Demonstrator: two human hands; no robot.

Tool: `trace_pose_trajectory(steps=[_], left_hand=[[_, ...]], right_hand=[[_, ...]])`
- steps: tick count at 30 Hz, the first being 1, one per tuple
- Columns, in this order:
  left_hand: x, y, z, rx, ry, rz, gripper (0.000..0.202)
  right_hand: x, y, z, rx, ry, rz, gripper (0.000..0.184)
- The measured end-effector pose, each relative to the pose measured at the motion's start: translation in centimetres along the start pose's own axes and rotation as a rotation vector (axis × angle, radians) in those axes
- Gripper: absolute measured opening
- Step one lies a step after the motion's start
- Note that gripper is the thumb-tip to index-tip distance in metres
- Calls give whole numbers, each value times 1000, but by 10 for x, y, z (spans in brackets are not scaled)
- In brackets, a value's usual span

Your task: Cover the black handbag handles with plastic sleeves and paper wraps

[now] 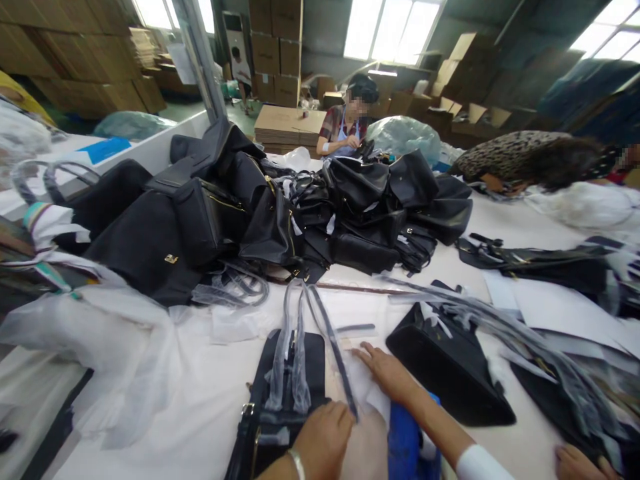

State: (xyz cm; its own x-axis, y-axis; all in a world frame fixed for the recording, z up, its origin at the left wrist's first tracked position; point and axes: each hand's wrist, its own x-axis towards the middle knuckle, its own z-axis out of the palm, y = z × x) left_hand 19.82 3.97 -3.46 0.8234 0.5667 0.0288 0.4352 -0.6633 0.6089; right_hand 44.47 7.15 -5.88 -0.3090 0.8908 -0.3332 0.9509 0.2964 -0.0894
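A black handbag [313, 347] lies in front of me, its handles [299, 373] wrapped in clear plastic. My left hand [325, 433], with a bracelet at the wrist, is closed over the bag's right side. A long black strap [334, 343] runs down into its fingers. To the right, my right hand [387, 373] stretches its fingers over a thin white sheet [367, 387] on the table. Beneath my right forearm is a blue object [400, 440], partly hidden. Beyond that arm another black bag [450, 360] rests on its side.
A large heap of black bags [200, 220] covers the far side of the white table [200, 373]. Plastic-wrapped straps [540, 347] and white wrapping [125, 347] lie to either side. Another person's hand [583, 463] shows at bottom right. A person [345, 127] works opposite.
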Motion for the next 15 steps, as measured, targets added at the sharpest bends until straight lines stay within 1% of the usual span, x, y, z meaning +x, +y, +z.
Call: trace_pose_trajectory(steps=[2,4,6,8,10,12,15], left_hand=[[21,11,5,47,-97,56,36],[37,18,8,79,-163,137,46],[49,21,13,101,-184,221,52],[57,18,24,128,-175,246,50],[62,12,41,160,-164,181,47],[65,3,58,196,-162,76,45],[67,-9,77,221,-175,-12,44]], right_hand=[[1,1,0,-27,3,-20,52],[1,1,0,-17,11,4,37],[0,2,-2,-11,19,19,27],[0,5,-4,-3,18,24,20],[1,10,-8,3,19,24,17],[7,13,-10,22,19,5,18],[19,16,-10,112,-51,-25,21]])
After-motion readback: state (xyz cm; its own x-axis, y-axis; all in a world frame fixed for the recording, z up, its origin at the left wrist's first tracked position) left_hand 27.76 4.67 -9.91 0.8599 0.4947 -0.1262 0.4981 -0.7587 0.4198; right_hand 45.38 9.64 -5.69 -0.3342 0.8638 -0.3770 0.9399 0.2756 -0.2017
